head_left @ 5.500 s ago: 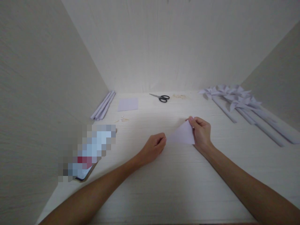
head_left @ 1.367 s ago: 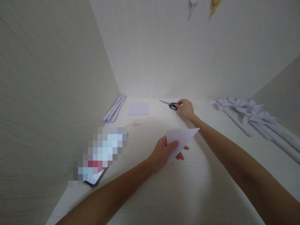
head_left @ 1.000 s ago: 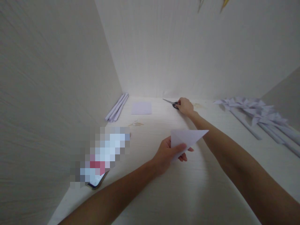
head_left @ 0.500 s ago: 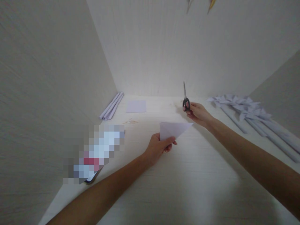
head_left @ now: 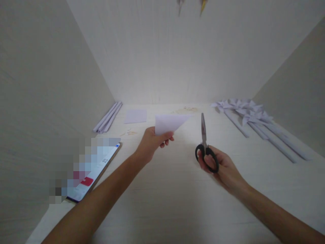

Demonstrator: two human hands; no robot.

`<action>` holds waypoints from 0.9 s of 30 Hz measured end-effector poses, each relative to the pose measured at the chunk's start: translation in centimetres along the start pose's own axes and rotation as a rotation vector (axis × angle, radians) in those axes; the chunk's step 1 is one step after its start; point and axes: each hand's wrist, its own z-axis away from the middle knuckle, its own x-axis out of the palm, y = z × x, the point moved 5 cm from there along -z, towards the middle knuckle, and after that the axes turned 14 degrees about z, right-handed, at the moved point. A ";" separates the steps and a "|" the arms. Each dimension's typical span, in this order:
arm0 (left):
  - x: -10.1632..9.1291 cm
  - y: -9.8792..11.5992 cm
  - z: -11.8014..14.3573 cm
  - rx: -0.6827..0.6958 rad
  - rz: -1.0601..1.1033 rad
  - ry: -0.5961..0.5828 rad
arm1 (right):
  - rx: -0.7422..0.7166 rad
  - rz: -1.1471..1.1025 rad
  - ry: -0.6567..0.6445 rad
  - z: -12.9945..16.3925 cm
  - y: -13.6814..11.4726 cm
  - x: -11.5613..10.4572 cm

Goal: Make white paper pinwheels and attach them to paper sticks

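My left hand (head_left: pixel 154 140) pinches a folded triangle of pale lilac paper (head_left: pixel 169 122) along its lower edge, thumb on top. The paper is held above the table, its long tip pointing right. To the right, my right hand (head_left: pixel 220 166) grips a pair of scissors (head_left: pixel 203 132) by its black handles, with fingers in the loops. The blades stand pointing away from me and look closed together. The scissors and the paper are apart.
At the back left lie rolled paper sticks (head_left: pixel 108 117) and a flat paper square (head_left: pixel 135 116). Small pale bits (head_left: pixel 129 133) lie nearby. A phone (head_left: pixel 101 169) rests at left. Paper pinwheels (head_left: pixel 251 112) on sticks lie at right. Walls enclose the table (head_left: pixel 162 203).
My right hand has drawn the scissors nearer to me, and its fingers now sit in the handle loops. The folded paper appears higher and further left as the view shifts.
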 end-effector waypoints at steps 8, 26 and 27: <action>0.3 0.3 0.0 -0.165 -0.053 -0.167 | 0.054 0.051 -0.205 0.4 1.2 1.5; -0.2 1.5 0.3 -0.192 -0.136 -0.191 | 0.127 0.132 -0.286 1.3 1.3 2.1; -0.2 1.5 0.3 -0.194 -0.137 -0.191 | 0.129 0.132 -0.284 1.3 1.3 2.1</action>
